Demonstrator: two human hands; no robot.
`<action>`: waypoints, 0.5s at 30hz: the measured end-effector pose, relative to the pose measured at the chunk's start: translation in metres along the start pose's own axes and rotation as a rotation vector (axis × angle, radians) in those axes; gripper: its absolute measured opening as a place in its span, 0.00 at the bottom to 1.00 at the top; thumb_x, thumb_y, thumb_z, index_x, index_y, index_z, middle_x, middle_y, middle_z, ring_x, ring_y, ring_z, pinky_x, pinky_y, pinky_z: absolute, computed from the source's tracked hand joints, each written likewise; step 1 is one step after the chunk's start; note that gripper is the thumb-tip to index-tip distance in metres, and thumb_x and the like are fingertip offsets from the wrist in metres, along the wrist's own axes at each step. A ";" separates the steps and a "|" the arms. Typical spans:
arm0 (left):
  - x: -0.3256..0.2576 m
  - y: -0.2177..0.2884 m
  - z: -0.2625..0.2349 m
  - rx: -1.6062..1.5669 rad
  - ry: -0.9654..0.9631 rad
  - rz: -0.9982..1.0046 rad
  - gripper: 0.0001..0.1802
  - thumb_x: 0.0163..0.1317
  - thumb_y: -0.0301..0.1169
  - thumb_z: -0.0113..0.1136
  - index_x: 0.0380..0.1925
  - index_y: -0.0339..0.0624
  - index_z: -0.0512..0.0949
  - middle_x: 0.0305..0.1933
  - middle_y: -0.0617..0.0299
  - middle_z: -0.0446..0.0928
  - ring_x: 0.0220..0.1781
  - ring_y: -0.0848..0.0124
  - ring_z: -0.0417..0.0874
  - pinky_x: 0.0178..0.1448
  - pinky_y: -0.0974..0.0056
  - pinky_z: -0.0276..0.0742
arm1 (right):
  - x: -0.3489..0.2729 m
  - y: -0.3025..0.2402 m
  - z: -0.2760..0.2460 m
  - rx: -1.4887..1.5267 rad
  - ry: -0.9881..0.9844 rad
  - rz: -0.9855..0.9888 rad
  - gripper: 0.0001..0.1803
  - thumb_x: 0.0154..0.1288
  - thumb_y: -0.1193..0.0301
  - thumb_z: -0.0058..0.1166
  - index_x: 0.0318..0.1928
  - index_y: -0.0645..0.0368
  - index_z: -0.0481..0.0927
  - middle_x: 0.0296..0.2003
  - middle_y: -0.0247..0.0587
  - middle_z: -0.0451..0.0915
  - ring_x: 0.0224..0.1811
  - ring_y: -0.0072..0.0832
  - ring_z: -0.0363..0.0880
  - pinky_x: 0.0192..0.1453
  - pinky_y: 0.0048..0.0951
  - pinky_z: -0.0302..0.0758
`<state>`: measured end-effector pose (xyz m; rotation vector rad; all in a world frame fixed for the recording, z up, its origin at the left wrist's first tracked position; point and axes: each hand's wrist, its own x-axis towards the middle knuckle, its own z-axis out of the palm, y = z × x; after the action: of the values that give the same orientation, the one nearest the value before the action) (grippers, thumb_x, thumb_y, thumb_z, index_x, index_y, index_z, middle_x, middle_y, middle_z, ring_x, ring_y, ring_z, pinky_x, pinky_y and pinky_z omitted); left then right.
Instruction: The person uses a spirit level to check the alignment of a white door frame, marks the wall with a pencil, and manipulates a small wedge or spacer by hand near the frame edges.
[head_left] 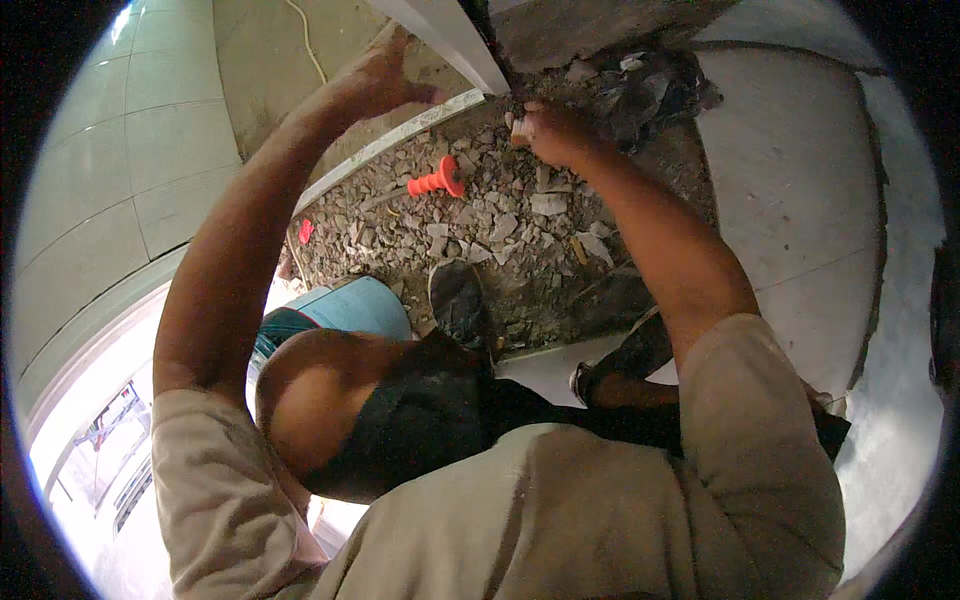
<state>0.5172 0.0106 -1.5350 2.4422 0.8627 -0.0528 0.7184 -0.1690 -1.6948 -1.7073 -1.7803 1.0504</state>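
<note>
We observe the left hand (pixel 385 75) spread open against the white frame (pixel 450 40); the right hand (pixel 555 130) grips a small block (pixel 518 130) above rubble (pixel 480 220).

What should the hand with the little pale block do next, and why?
Probably press the little pale block down into the gap at the foot of the white door frame. The right hand pinches it right there among the rubble, while the left hand braces against the frame beside it.

Single head fisheye, close, facing down past raised forearms onto rubble floor (pixel 500 230).
</note>
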 end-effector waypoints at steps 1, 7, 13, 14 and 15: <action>-0.002 0.001 0.005 -0.009 0.104 0.082 0.50 0.50 0.47 0.80 0.69 0.42 0.64 0.70 0.46 0.70 0.73 0.50 0.69 0.70 0.46 0.71 | -0.006 -0.001 0.017 -0.043 0.048 0.054 0.14 0.63 0.72 0.55 0.47 0.65 0.78 0.43 0.56 0.78 0.47 0.49 0.81 0.54 0.49 0.77; -0.003 0.036 0.000 -0.295 0.145 -0.046 0.54 0.52 0.55 0.77 0.72 0.46 0.60 0.72 0.44 0.65 0.75 0.51 0.64 0.75 0.44 0.64 | -0.043 -0.033 0.029 -0.003 0.344 0.282 0.23 0.69 0.72 0.54 0.63 0.63 0.74 0.57 0.58 0.78 0.55 0.51 0.80 0.59 0.48 0.78; 0.016 0.042 0.015 -0.417 0.327 -0.012 0.52 0.48 0.52 0.80 0.68 0.40 0.64 0.64 0.45 0.73 0.66 0.50 0.75 0.65 0.44 0.74 | 0.011 -0.033 0.020 0.053 0.111 0.462 0.32 0.68 0.70 0.50 0.72 0.55 0.66 0.59 0.62 0.77 0.58 0.54 0.79 0.61 0.48 0.77; 0.019 0.042 0.015 -0.534 0.333 0.025 0.51 0.49 0.52 0.80 0.67 0.40 0.65 0.63 0.44 0.73 0.65 0.50 0.75 0.65 0.44 0.75 | 0.021 -0.033 0.020 0.004 0.090 0.461 0.32 0.68 0.70 0.50 0.72 0.55 0.66 0.59 0.62 0.77 0.58 0.54 0.79 0.62 0.48 0.76; 0.019 0.042 0.018 -0.537 0.333 0.023 0.51 0.49 0.52 0.80 0.67 0.40 0.65 0.63 0.44 0.73 0.65 0.50 0.75 0.65 0.44 0.75 | 0.030 -0.033 0.020 -0.043 0.072 0.465 0.32 0.67 0.69 0.49 0.73 0.55 0.65 0.59 0.61 0.77 0.59 0.54 0.79 0.62 0.49 0.76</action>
<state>0.5598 -0.0143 -1.5340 1.9753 0.8520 0.5396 0.6789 -0.1422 -1.6869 -2.2200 -1.4000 1.1168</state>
